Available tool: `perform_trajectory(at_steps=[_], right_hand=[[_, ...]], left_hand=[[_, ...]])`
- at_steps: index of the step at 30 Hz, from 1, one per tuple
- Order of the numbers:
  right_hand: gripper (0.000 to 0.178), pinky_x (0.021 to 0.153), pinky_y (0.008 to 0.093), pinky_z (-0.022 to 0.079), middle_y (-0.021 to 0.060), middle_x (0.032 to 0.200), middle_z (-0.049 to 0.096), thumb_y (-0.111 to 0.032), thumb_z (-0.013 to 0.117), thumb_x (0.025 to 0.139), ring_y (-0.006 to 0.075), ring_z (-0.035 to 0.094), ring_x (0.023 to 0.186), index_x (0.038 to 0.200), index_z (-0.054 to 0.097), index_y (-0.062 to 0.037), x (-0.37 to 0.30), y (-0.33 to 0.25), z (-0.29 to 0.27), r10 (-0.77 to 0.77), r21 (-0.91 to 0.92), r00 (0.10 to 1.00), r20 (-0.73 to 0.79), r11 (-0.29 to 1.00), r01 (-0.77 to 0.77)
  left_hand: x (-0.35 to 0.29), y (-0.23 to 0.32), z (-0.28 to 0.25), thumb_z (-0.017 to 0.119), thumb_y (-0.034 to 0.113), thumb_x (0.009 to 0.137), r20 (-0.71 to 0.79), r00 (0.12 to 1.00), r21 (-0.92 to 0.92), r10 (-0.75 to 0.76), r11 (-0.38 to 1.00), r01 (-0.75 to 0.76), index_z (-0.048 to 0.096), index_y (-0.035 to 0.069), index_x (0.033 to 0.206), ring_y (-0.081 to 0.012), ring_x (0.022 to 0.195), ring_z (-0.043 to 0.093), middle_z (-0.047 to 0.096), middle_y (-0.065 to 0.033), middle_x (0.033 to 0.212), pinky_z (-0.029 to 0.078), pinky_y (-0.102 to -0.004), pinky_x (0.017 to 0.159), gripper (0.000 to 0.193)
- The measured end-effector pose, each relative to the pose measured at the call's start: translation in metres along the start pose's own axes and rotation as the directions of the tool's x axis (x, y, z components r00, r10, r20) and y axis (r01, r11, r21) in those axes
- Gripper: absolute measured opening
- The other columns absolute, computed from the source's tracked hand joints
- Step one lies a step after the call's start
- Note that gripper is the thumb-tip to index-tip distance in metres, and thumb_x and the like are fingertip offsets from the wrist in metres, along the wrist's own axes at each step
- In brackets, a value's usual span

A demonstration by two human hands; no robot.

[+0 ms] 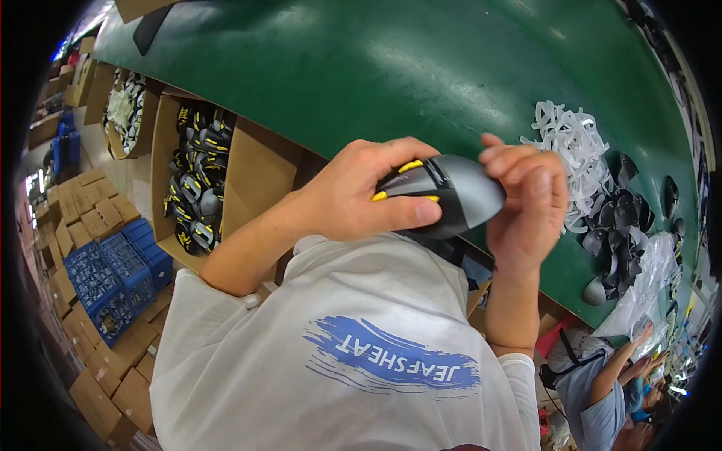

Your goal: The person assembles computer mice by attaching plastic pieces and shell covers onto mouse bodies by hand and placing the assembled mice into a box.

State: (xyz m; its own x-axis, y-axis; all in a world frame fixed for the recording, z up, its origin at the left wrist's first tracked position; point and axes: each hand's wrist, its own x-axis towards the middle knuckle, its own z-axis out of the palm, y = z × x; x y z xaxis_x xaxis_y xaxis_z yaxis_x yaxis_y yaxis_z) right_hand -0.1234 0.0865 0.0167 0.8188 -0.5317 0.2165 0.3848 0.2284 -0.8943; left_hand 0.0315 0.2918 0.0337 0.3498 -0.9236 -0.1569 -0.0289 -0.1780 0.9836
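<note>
My left hand (368,188) is closed round a rounded plastic shell (459,192), shaped like a computer mouse, grey and black with yellow strips. The thumb lies along its near side and the fingers wrap over its far side. Beside the shell's smooth grey end is my right hand (530,195), its fingers apart and loosely bent. Those fingertips are close to the shell; whether they press on it I cannot tell. Both hands are above the near edge of the green table (338,83).
Translucent white plastic pieces (575,150) are heaped on the table at the right, beside dark curved shells (620,225) and clear plastic wrap (647,278). A cardboard box (259,161) at the left holds several similar black-and-yellow parts. Blue crates (124,270) stand beyond. Another person (594,376) is at the lower right.
</note>
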Motion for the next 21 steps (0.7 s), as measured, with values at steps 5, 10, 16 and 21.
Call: perform_trajectory(at_steps=[5,10,16,21], right_hand=[[0.017,0.121,0.0592,0.051,0.0186,0.11,0.079,-0.016,0.067,0.113,0.0317,0.076,0.106,0.105,0.069,-0.0009,-0.029,-0.009,-0.041,0.042,-0.256,0.998,-0.044,0.965,-0.052],[0.014,0.109,0.0548,0.055,0.0146,0.101,0.079,-0.015,0.075,0.106,0.0321,0.075,0.101,0.1,0.072,-0.0021,-0.046,-0.018,-0.052,0.104,-0.526,0.954,0.282,0.848,0.063],[0.01,0.099,0.0496,0.056,0.0128,0.102,0.081,-0.01,0.082,0.097,0.0342,0.075,0.095,0.101,0.075,-0.0034,-0.029,-0.017,-0.022,0.129,-0.673,0.87,0.476,0.69,0.266],[0.013,0.097,0.048,0.056,0.0106,0.105,0.083,-0.012,0.088,0.093,0.033,0.077,0.097,0.101,0.079,-0.0064,-0.029,-0.024,-0.025,0.12,-0.679,0.891,0.437,0.694,0.239]], left_hand=[[-0.036,-0.022,-0.038,0.082,0.066,0.103,-0.109,0.993,-0.171,0.042,0.983,-0.061,0.041,0.0,0.177,-0.0221,0.135,0.069,0.07,-0.0196,0.151,0.053,-0.0389,0.117,0.107],[-0.088,-0.023,-0.092,0.049,0.049,0.124,-0.399,0.917,-0.38,0.031,0.904,-0.196,0.034,0.005,0.18,-0.0285,0.138,0.069,0.068,-0.0207,0.155,0.053,-0.0401,0.121,0.073],[-0.247,-0.104,-0.2,0.055,0.039,0.123,-0.89,0.424,-0.192,-0.167,0.981,-0.015,0.048,0.012,0.176,-0.0226,0.155,0.056,0.057,-0.009,0.173,0.041,-0.0383,0.132,0.06],[-0.31,-0.201,-0.261,0.061,0.035,0.12,-0.97,0.148,-0.104,-0.194,0.878,0.468,0.06,0.01,0.167,-0.0274,0.156,0.051,0.059,-0.0131,0.169,0.037,-0.0443,0.133,0.053]])
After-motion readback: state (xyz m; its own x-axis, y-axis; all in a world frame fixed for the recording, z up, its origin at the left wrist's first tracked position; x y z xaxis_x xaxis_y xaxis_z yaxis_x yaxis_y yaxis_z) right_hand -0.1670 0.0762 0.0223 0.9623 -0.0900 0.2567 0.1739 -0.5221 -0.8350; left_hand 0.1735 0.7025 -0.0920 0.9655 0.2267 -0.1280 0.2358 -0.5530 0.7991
